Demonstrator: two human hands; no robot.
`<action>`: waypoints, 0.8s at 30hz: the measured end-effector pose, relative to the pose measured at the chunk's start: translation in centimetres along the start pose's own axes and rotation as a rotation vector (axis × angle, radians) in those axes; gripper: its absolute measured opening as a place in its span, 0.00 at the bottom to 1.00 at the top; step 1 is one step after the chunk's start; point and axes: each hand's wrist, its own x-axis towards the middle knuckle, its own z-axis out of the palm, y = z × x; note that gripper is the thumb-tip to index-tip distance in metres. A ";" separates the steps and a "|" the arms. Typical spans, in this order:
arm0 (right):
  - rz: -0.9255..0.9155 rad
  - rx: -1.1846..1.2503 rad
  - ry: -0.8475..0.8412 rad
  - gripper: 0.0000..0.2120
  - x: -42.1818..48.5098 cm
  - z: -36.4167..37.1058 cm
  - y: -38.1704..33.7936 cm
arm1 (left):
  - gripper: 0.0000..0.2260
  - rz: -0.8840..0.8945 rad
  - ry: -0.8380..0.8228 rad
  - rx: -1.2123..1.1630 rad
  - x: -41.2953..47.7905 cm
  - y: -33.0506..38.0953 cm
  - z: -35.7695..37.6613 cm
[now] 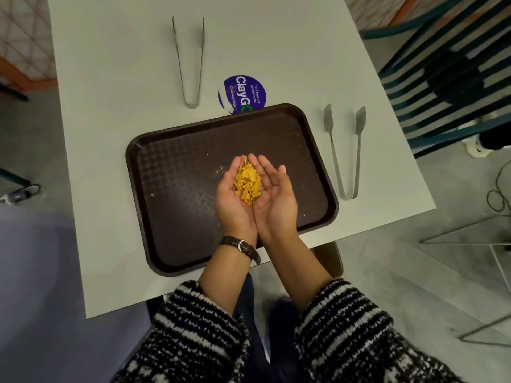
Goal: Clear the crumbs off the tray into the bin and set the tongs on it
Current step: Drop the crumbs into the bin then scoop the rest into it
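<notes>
Crumbs (247,181), yellow-orange and flaky, lie heaped in the hollow of two cupped palms held side by side over the right half of the tray (177,189). Left hand (235,200) and right hand (276,200) touch along their inner edges, palms up, fingers half curled; neither grip is closed, both simply cradle the pile. Underside of the pile is hidden by the palms. Tray: dark brown plastic, rectangular with rounded corners, raised rim, dotted embossed texture; its near edge is partly covered by the forearms. A few loose specks remain on it, one cluster (219,170) just beyond the left fingertips and a single fleck (151,194) toward the left side; too small to describe further. Two pairs of metal tongs lie on the pale counter (110,92), off the tray: slim plain tongs (189,62) beyond it, and scalloped-tip tongs (345,153) just beside its right rim, both with arms spread. A round blue sticker (244,92) on the counter is partly hidden under the tray's far rim and torn at its left edge; small print illegible. Brown strap watch (243,246) on the left wrist; black-and-white knit sleeves (193,327) cut off at the bottom edge.
</notes>
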 end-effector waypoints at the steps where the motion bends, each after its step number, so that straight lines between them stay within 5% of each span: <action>1: -0.009 0.008 -0.011 0.22 -0.4 -0.3 -0.4 | 0.16 -0.006 -0.016 -0.001 -0.5 -0.3 0.3; 11: -0.127 0.079 -0.066 0.24 -6.9 -9.4 -6.5 | 0.15 -0.007 -0.146 -0.007 -6.5 -11.3 -0.4; 24: -0.225 0.141 0.295 0.12 -11.3 -31.9 -10.8 | 0.19 -0.275 -0.032 0.316 -10.6 -32.6 -7.4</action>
